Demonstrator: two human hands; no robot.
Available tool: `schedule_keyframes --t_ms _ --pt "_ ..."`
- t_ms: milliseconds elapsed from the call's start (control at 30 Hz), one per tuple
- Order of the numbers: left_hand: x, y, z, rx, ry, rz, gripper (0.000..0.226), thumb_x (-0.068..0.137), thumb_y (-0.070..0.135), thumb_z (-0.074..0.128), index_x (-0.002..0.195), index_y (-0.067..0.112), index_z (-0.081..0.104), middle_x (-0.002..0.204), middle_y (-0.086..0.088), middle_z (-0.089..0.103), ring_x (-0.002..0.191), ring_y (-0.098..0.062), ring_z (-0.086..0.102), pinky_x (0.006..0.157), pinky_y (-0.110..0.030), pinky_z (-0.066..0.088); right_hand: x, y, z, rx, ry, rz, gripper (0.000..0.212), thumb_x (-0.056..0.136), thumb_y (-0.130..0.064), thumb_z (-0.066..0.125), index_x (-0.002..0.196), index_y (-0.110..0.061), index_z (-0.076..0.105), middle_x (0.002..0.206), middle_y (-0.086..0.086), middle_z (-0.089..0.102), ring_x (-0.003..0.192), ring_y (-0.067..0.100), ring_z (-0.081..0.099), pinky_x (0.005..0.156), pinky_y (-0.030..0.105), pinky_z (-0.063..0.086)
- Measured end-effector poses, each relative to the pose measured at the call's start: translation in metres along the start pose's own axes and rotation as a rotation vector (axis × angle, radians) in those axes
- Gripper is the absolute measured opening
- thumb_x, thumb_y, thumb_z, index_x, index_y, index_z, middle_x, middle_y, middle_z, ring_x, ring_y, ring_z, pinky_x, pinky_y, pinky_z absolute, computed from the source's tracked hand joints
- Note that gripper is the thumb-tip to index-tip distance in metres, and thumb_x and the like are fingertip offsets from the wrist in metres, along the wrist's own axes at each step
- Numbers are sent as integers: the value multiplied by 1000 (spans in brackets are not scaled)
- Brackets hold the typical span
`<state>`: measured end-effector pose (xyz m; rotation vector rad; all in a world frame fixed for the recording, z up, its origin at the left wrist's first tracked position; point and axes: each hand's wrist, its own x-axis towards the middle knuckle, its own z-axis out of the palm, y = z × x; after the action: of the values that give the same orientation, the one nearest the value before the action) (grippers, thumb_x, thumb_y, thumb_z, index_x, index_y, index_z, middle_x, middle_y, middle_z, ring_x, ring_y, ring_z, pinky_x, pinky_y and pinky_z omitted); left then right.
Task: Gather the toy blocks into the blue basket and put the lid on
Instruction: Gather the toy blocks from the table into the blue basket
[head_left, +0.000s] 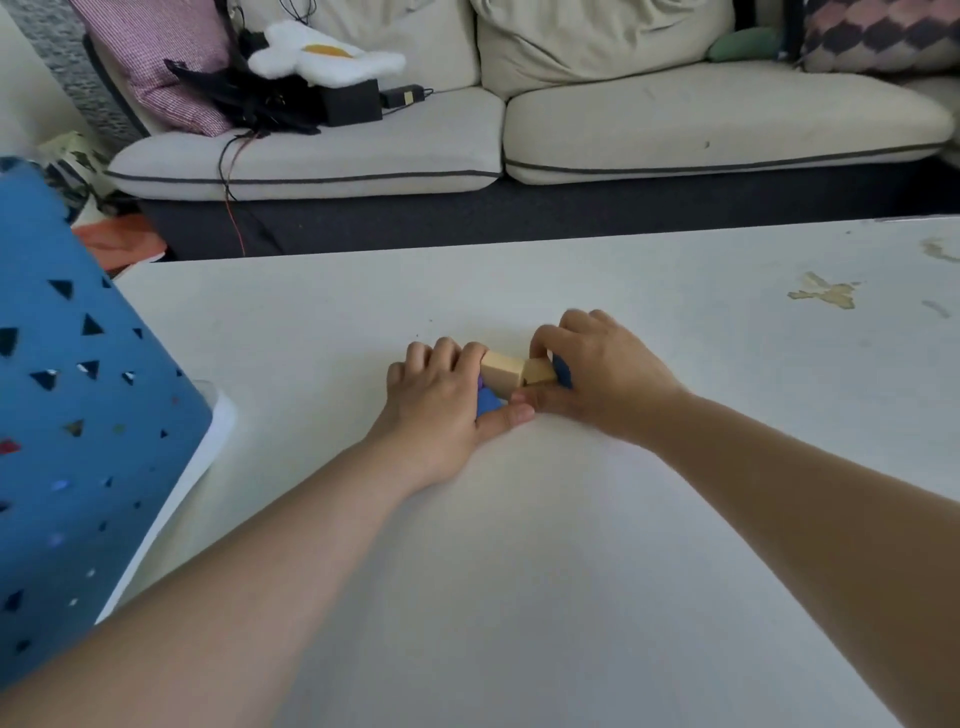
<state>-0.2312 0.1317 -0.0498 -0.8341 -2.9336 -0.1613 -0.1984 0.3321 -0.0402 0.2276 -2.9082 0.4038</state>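
1. The toy blocks (501, 371) sit in a tight cluster on the white bench (519, 545), near the middle of the view, with a hand closed in from each side.
2. Two pale wooden blocks lie side by side in the gap between the hands. A blue block (488, 402) shows at 7 o'clock of them under the left palm, with a sliver of purple just above it. A dark blue block (562, 371) shows at 3 o'clock under the right fingers.
3. The left hand (441, 400) has its fingers curled over the cluster's left end, holding it, and its thumb lies along the near side against the blue block.
4. The right hand (597, 374) is curled round the right end, fingers over the far side and thumb on the near side. The two thumb tips almost meet.
5. The blue basket (78, 415), pierced with triangular holes, stands at 9 o'clock, well apart from the blocks. Bits of colour show through its holes.
6. A white flat piece (208, 431) lies under the basket's edge; whether it is the lid cannot be told.
7. A chipped patch (823, 291) marks the bench at 2 o'clock.
8. A cream sofa (701, 119) runs across 12 o'clock.
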Motion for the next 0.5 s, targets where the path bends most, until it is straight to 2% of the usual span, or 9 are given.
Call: schedule_keyframes --t_ms 100,233,400,500 --pt "-48 14 -8 122 21 -44 80 79 83 16 117 20 47 110 3 48 101 -23 41 82 -35 34 -39 -29 -3 -30 10 55 52 80 -70 59 102 -23 57 93 -4 46 81 21 53 59 30 34" --pt "-119 35 -21 257 3 -81 76 85 77 7 114 18 46 108 2 50 99 -21 44 82 -33 35 -91 -71 -10 -97 -67 52 55 84 -72 51 104 -20 52 93 -5 43 84 20 56 59 31 33" --pt "-188 41 -44 273 -53 -138 59 96 67 24 113 14 45 109 -2 51 101 -20 46 84 -29 41 -132 -117 -33 -147 -128 24 50 91 -70 42 96 -20 46 92 -4 48 85 22 59 58 31 29" --pt "-208 38 -65 221 -66 -219 58 98 62 32 119 11 48 113 -5 53 104 -21 49 85 -28 46 -150 -138 -44 -78 -120 116 53 90 -71 43 88 -19 43 87 -4 52 76 20 56 58 33 39"
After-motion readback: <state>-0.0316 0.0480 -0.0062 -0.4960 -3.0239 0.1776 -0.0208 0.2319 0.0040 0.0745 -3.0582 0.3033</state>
